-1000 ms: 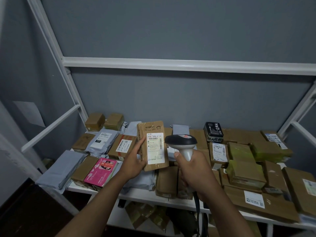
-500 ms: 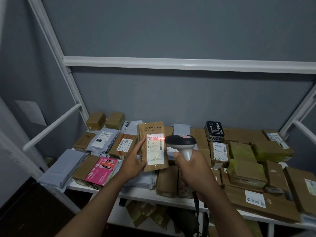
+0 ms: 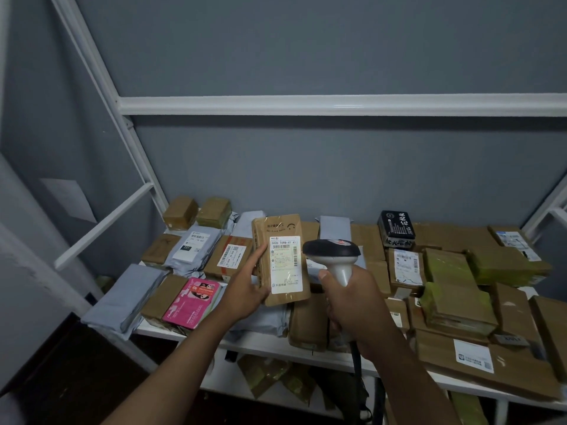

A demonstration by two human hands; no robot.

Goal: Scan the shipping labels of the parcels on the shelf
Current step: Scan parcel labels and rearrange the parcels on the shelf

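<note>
left hand [image 3: 245, 291] grips brown parcel [image 3: 280, 259] upright by its left edge, label [image 3: 285, 264] facing camera | right hand [image 3: 356, 305] wrapped around scanner [image 3: 333, 256] handle, head just right of label | both above crowded shelf [image 3: 267, 343], open air overhead

Parcels [image 3: 454, 289] crowd the shelf [image 3: 264, 343]; open air above them, below the crossbar [image 3: 337, 104].

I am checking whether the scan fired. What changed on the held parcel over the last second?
A red scan line crossed the label half a second ago and is gone now. Otherwise little moved: the left hand holds the brown parcel upright as before, and the right hand grips the scanner beside it, unchanged.
</note>
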